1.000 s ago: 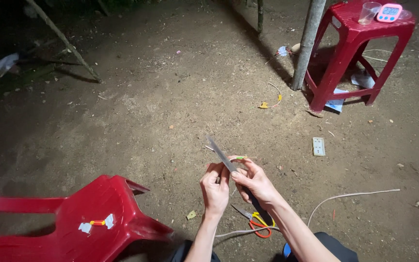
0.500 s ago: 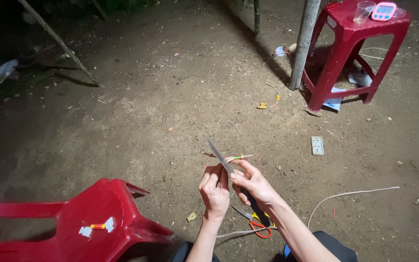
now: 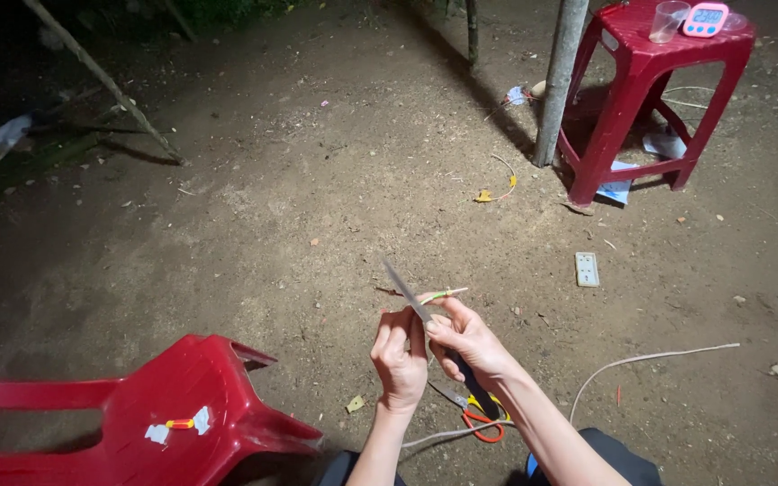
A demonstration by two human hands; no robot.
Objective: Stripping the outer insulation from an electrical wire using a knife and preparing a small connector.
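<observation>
Two hands together above bare dirt ground, just beyond the near red stool lying on its side; right hand clamped on the dark handle of a knife, blade slanting up and away to the left; left hand closed, fingers pinching the near end of a thin wire with green on it, touching the blade and sticking out to the right past it; scissors with orange and yellow handles on the ground beneath the right wrist, to the right of the near red stool; white cable curving off across the dirt farther right; small white socket plate flat on the ground beyond that; upright red stool well beyond, far from the near red stool, carrying a clear plastic cup and a pink digital timer; grey pole just beside its left legs.
</observation>
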